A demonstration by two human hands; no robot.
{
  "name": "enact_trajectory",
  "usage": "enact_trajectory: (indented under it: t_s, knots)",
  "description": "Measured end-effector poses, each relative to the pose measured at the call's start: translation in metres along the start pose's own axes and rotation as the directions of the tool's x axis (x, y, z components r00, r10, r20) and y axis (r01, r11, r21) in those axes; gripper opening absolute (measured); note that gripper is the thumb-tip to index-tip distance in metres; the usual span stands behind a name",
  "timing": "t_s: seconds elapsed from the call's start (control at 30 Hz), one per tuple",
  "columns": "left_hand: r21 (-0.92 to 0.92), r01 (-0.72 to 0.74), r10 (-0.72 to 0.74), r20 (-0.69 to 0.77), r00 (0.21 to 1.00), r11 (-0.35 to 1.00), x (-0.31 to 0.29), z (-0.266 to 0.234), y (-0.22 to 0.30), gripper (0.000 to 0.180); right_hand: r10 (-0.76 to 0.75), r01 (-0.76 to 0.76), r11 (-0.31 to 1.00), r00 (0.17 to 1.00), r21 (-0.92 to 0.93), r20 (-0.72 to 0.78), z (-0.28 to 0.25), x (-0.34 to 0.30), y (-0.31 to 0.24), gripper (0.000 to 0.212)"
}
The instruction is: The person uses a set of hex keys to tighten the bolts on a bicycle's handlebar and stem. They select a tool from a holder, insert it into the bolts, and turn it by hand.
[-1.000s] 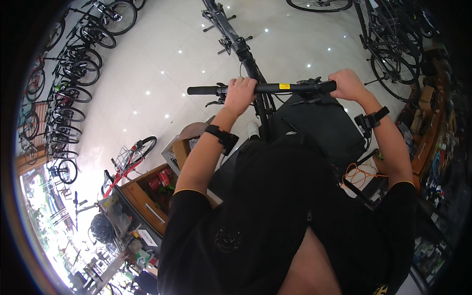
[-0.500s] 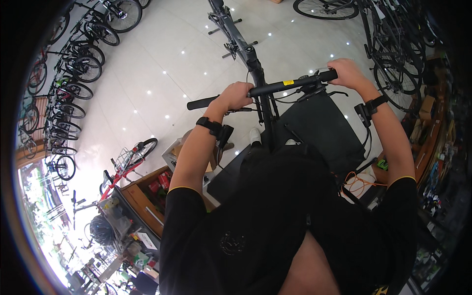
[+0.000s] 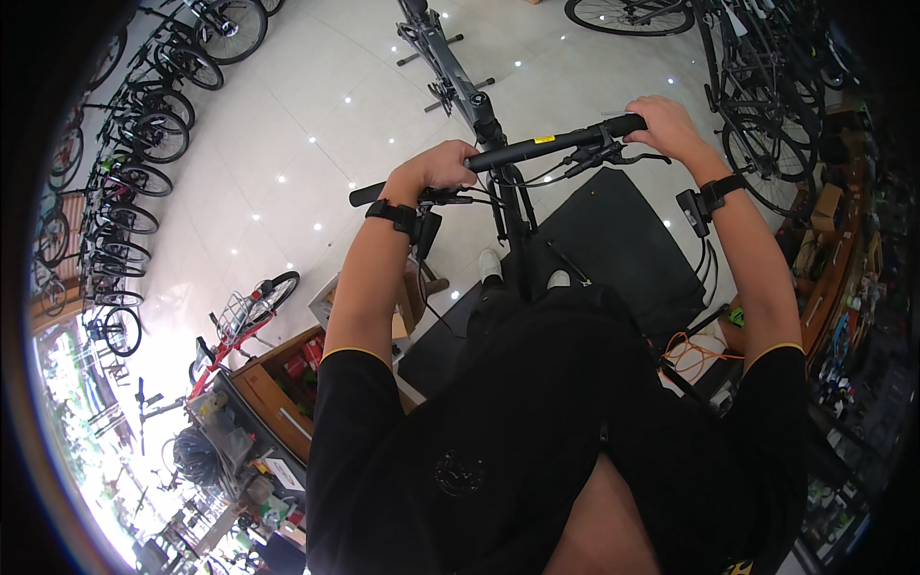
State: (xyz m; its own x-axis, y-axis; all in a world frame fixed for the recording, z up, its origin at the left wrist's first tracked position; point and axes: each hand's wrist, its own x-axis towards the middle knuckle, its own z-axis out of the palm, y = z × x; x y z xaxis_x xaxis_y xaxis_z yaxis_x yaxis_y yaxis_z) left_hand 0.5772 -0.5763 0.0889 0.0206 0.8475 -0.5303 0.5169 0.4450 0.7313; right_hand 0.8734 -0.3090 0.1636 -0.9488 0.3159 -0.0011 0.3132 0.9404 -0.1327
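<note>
Spanning the head view's upper middle: handlebar [image 3: 513, 153] on dark bike [image 3: 454, 72], long axis rising rightward. Left hand [image 3: 445, 165] wraps it, inboard of its left end; right hand [image 3: 665, 126] curls around right end, bar running between.

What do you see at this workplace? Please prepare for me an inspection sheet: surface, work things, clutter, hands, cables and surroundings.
Surface: pale, shiny tiled floor, with a dark mat on it.
Job's things: dark bicycle; its black handlebar slants, right end farther from the person's body.
Clutter: brown box at left; assorted items on and around a wooden cabinet.
Hands: left hand and right hand both grip the handlebar.
Cables: black cables by the handlebar; tangled orange cord at right.
Surroundings: row of bicycles at left, more bicycles at right, red bicycle at lower left.
</note>
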Motion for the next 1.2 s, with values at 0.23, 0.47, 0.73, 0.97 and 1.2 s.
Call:
enact_trajectory:
  t_s: [0.23, 0.47, 0.73, 0.97, 1.2]
  knots:
    - [-0.043, 0.017, -0.017, -0.004, 1.0, 0.999, 0.004, -0.001, -0.013, 0.031, 0.044, -0.044, 0.999, 0.994, 0.001, 0.104, -0.008, 0.014, -0.005, 0.034]
    - [-0.054, 0.015, -0.014, 0.002, 1.0, 0.998, 0.002, 0.002, -0.012, 0.016, 0.055, -0.054, 0.999, 0.988, -0.011, 0.147, -0.008, 0.016, -0.005, 0.035]
    - [-0.049, 0.019, -0.019, 0.002, 1.0, 0.999, -0.001, 0.003, -0.002, 0.016, 0.076, -0.075, 0.997, 0.986, -0.014, 0.15, -0.007, 0.009, -0.002, 0.035]
    - [0.148, -0.081, 0.086, -0.025, 0.996, 0.986, -0.006, 0.015, 0.016, 0.021, 0.1, -0.098, 0.995, 0.991, -0.024, 0.084, -0.005, -0.007, 0.001, 0.037]
    - [-0.009, -0.07, 0.07, -0.01, 0.998, 0.998, -0.012, 0.047, 0.016, 0.03, 0.226, -0.192, 0.961, 0.961, 0.2, -0.159, -0.005, -0.046, -0.013, 0.043]
